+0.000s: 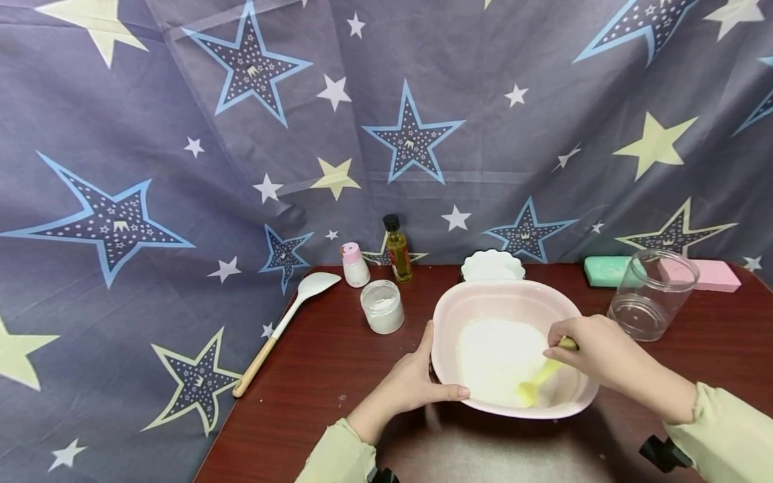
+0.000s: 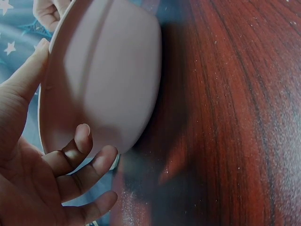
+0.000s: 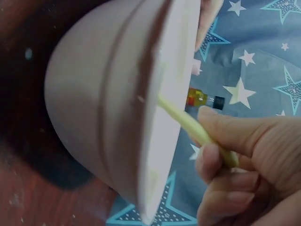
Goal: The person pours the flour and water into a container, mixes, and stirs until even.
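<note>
A pale pink basin [image 1: 443,322] stands on the table, with white contents [image 1: 498,355] covering its bottom. My left hand [image 1: 410,379] holds the basin at its left side. In the left wrist view, the thumb [image 2: 30,70] lies at the rim and bent fingers [image 2: 77,146] are by the outer wall. Over the basin's right part, my right hand [image 1: 594,349] grips the handle of a yellow spoon [image 1: 546,372], whose head dips into the white contents. The right wrist view shows the spoon's handle [image 3: 188,125] pinched between thumb and fingers; its head is hidden behind the rim.
Left of the basin are an open jar of white powder [image 1: 383,308], a pink-capped bottle [image 1: 355,265], an oil bottle [image 1: 398,248] and a white spatula [image 1: 290,322]. A scalloped white dish [image 1: 493,265] sits behind; a clear jar [image 1: 652,295], green block [image 1: 606,272] and pink block [image 1: 712,276] stand right.
</note>
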Motion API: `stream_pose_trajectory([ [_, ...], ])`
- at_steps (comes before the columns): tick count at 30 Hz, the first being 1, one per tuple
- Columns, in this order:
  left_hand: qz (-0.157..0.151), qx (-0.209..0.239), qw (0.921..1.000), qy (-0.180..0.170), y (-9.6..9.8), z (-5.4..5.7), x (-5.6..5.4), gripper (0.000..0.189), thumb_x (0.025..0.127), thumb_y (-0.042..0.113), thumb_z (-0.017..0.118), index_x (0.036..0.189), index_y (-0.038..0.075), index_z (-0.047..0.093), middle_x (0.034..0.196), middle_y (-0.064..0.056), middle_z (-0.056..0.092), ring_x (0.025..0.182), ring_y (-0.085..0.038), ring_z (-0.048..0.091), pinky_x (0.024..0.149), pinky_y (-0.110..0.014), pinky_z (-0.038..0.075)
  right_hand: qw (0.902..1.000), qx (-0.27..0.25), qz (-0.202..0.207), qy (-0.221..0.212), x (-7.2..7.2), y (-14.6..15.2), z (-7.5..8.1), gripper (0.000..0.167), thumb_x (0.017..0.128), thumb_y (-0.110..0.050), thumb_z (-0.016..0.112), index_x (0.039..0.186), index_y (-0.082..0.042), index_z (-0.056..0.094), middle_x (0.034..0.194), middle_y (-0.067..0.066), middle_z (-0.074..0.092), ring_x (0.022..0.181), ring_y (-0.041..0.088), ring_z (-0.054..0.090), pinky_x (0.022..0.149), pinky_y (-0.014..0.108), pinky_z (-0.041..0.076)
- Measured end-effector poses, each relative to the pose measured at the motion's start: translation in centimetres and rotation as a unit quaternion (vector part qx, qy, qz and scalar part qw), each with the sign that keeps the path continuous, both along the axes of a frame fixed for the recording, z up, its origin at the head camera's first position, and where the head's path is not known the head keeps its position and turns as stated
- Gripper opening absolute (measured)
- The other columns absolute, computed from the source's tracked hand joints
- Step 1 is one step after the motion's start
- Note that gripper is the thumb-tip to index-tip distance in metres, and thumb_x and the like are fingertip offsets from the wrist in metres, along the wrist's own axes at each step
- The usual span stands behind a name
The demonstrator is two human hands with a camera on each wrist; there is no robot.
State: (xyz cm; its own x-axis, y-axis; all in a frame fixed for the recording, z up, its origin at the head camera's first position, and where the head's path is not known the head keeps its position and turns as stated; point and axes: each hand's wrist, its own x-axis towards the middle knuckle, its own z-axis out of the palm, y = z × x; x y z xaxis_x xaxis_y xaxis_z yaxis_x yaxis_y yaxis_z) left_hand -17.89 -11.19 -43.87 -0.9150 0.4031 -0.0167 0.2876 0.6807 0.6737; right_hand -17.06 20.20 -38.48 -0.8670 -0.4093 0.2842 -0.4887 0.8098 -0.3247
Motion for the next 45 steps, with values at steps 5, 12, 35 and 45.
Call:
stream_pose_trajectory([
  [5,-0.001,-0.002,1.0,-0.001,0.0,0.0,0.0,0.128,0.068,0.06,0.081,0.158,0.016,0.002,0.133,-0.018,0.057,0.111,-0.021,0.059,0.093,-0.039,0.046,0.9996,-0.029,0.001,-0.003,0.1,-1.1,-0.7,0.023,0.078,-0.021,0.082,0.069,-0.026,0.061,0.053,-0.017,0.039,0.052,0.004,0.034,0.053,0.026,0.033],
  [12,-0.003,-0.002,1.0,0.0,0.1,0.1,0.0,0.127,0.068,0.062,0.08,0.158,0.018,0.002,0.13,-0.017,0.059,0.109,-0.021,0.06,0.093,-0.038,0.046,0.9973,-0.072,0.008,0.012,0.1,-2.4,-1.4,0.023,0.077,-0.017,0.082,0.07,-0.026,0.062,0.053,-0.018,0.035,0.052,-0.001,0.031,0.05,0.024,0.03],
  [35,0.0,-0.01,0.9999,0.004,0.0,0.1,0.1,0.128,0.068,0.062,0.08,0.158,0.015,0.003,0.13,-0.019,0.059,0.11,-0.021,0.06,0.093,-0.039,0.047,0.9835,-0.173,0.052,-0.012,-0.8,-4.0,-2.2,0.017,0.078,-0.014,0.082,0.076,-0.021,0.066,0.058,-0.018,0.042,0.055,-0.002,0.037,0.05,0.022,0.035],
  [45,-0.002,-0.006,1.0,0.002,0.0,0.0,0.1,0.127,0.068,0.06,0.081,0.158,0.015,0.003,0.125,-0.017,0.062,0.106,-0.02,0.061,0.09,-0.038,0.048,0.9853,-0.169,-0.021,0.005,-2.1,-4.6,-3.1,0.015,0.077,-0.009,0.08,0.074,-0.015,0.067,0.056,-0.012,0.043,0.055,0.002,0.037,0.054,0.024,0.035],
])
